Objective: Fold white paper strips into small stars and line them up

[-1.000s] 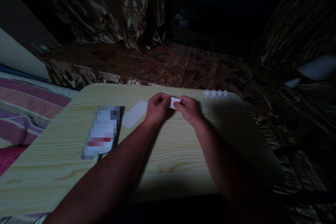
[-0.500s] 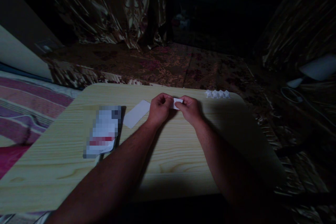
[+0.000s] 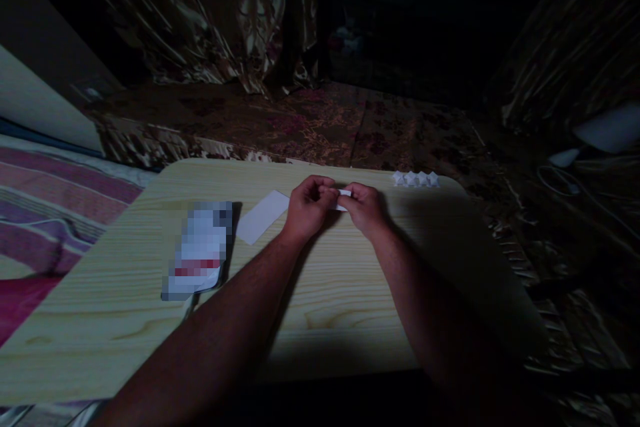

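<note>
Between my two hands is a small white piece of paper (image 3: 343,201), held just above the far half of the table. My left hand (image 3: 311,203) pinches its left side, the thumb and fingers covering much of it. The right side is gripped by my right hand (image 3: 366,205), thumb toward me. Left of my left hand lies a flat white sheet of paper (image 3: 263,216). Several small white folded paper stars (image 3: 417,179) stand in a row at the far right edge of the table, beyond my right hand.
The pale wood-grain table (image 3: 340,320) has rounded far corners. A phone-like device (image 3: 203,240), blurred out, lies on its left with a cable. A striped bedspread (image 3: 45,187) is at the left, patterned curtains (image 3: 260,20) behind, and a white lamp (image 3: 607,130) at the right.
My left hand has shifted slightly right over the small paper, and its fingers now cover more of it. Less of the paper shows. The other things stay put.
</note>
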`<state>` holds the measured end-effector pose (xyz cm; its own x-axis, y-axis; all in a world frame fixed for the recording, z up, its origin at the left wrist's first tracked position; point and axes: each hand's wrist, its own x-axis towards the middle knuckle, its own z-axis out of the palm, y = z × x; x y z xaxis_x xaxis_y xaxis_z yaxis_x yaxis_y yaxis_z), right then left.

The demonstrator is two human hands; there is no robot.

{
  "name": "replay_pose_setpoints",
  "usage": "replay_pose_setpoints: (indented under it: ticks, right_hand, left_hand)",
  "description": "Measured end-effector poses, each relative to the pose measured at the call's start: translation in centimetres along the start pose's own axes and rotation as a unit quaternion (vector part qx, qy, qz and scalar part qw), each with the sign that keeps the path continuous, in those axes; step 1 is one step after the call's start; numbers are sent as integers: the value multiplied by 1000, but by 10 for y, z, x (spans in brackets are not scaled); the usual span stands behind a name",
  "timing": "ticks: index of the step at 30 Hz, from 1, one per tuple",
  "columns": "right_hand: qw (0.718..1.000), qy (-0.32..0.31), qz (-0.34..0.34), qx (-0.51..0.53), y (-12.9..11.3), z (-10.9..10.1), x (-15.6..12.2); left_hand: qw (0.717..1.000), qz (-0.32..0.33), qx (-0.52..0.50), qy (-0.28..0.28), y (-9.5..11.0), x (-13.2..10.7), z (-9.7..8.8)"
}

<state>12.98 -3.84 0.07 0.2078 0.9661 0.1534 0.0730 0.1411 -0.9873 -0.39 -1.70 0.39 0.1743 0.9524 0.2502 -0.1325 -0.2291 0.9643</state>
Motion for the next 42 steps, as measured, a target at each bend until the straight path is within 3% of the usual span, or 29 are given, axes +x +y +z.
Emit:
replay_pose_setpoints:
  ticks: [7, 17, 42]
  right_hand:
    - [1000, -8, -1, 7, 1, 1, 0]
    - [1000, -7, -2, -10, 2, 3, 1]
    - [1000, 10, -10, 1, 1, 2, 1]
  left_hand:
    - [999, -1, 37, 7, 0, 1, -3]
    - [999, -30, 5, 32, 2, 2, -2]
    - [997, -73, -25, 21, 5, 2, -3]
